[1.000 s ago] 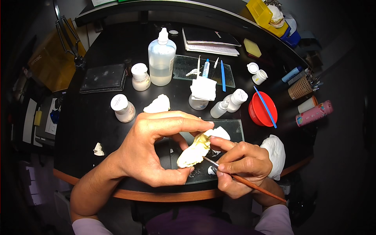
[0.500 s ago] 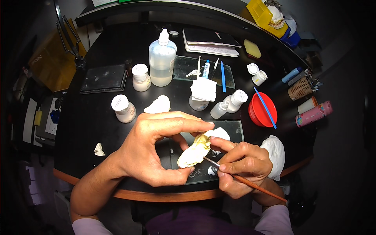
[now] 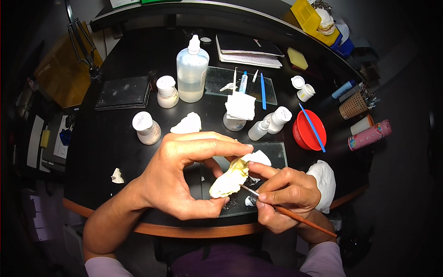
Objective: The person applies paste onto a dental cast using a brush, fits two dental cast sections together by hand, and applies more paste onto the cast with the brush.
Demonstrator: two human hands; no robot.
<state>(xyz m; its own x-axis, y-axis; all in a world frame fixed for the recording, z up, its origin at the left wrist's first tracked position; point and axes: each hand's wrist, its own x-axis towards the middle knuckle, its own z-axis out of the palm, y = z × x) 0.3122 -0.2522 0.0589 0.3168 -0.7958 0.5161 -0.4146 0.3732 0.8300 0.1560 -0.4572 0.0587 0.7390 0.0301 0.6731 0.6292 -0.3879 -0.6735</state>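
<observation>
A pale yellow-white plaster dental cast (image 3: 227,182) is held up over the front of the desk. My left hand (image 3: 177,173) grips it with the thumb at its lower end and the fingertips at its upper end. In my right hand (image 3: 288,196) is a thin paintbrush (image 3: 300,220) with a brown wooden handle, pinched like a pen. The brush tip meets the cast's right edge or lies very close to it. My right index finger rests near the cast's upper right side. Beneath both hands lies a glass slab (image 3: 277,154), partly hidden by them.
Behind the hands stand a large clear squeeze bottle (image 3: 191,76), white-capped jars (image 3: 146,129), (image 3: 167,92) and a small dropper bottle (image 3: 258,130). A red bowl (image 3: 302,134) carries a blue stick (image 3: 313,127). White tissue (image 3: 323,184) lies right; another plaster piece (image 3: 188,123) sits beyond my left hand.
</observation>
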